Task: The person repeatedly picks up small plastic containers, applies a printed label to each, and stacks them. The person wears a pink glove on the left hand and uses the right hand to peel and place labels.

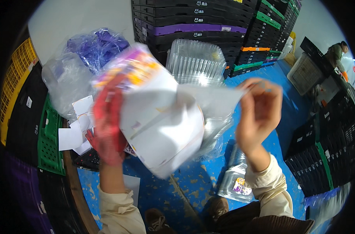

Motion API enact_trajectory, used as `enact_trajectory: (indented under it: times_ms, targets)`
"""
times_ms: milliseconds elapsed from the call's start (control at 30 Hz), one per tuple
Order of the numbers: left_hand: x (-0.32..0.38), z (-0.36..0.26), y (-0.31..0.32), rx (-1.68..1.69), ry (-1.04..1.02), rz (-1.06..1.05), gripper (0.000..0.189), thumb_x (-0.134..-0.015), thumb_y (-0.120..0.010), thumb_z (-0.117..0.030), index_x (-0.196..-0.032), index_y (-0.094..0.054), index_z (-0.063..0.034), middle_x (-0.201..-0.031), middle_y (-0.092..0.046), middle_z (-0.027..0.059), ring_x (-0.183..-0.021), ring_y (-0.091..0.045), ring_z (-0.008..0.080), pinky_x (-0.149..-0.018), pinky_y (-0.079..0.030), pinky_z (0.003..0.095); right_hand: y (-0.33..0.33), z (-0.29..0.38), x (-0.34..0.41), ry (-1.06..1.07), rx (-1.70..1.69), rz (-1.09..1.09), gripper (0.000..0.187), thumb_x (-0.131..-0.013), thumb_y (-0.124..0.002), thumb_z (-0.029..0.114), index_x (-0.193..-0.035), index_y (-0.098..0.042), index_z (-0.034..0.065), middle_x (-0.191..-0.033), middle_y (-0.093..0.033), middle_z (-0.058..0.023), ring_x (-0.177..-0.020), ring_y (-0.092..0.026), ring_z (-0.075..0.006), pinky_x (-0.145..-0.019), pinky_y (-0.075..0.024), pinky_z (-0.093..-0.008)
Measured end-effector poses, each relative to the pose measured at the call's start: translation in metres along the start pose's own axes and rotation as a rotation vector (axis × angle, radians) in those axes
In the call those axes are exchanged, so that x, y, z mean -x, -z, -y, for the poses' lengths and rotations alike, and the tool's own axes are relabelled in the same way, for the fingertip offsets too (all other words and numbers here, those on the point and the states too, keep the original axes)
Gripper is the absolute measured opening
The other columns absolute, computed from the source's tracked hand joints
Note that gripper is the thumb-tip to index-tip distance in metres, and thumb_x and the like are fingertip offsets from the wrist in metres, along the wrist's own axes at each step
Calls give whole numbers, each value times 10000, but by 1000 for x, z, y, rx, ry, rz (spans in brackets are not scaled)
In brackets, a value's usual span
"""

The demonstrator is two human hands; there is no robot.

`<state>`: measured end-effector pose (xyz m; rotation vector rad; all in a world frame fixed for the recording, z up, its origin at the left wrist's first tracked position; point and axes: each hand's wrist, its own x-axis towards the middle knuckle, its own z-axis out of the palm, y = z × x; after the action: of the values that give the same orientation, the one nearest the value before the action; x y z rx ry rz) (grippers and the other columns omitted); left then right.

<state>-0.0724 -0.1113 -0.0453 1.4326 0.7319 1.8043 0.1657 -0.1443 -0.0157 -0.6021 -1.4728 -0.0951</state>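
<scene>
My left hand (pixel 108 137), in a red glove, grips the left side of a bundle of white sheets (pixel 163 125) whose upper end bears purple and orange print. Motion blurs the bundle. My right hand (pixel 258 114) is bare and pinches the corner of a thin greyish sheet or film (pixel 215 95), stretched out from the bundle's right side. Whether the film is still joined to the bundle is hidden. Behind it stands a stack of clear ribbed plastic containers (pixel 196 58). Another clear container (pixel 234 187), with an orange and purple label, lies on the floor near my feet.
Stacked black crates (pixel 192 20) stand ahead, more crates (pixel 315 155) at right. Bagged purple items (pixel 98 44) and loose white papers (pixel 70 137) lie left, near a green crate (pixel 50 140). A person (pixel 337 57) bends at far right. The blue floor (pixel 192 187) is worn.
</scene>
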Motion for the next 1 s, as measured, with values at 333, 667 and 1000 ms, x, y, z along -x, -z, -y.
enact_trajectory:
  times_ms: [333,667,1000]
  targets:
    - [-31,-8,26,-1013,-948,-643,633,-906,-570,-53,-1415,-208,51,-1427,-301,246,-1321,-327,324,-1097,-278,419,31,-71,11,-1134,-378,-69,108,-886,-635,114,-889,-583,20,-806,-640,-73,-685,-651,-130,-647,-572,-265]
    - [-22,94,-20,-1398,-276,26,706,-868,-535,-485,-1364,-374,-9,-1339,-432,205,-1293,-319,391,-1057,-211,554,13,-84,20,-1263,-236,166,104,-859,-641,15,-828,-543,-2,-761,-624,-94,-658,-675,-183,-550,-590,-269]
    - [-38,95,-82,-1337,-44,303,606,-885,-475,-502,-1240,-518,-12,-1461,-317,190,-1335,-280,417,-1056,-194,575,10,-91,24,-1196,-173,241,130,-844,-654,8,-775,-545,-11,-711,-619,-80,-647,-679,-171,-509,-570,-260]
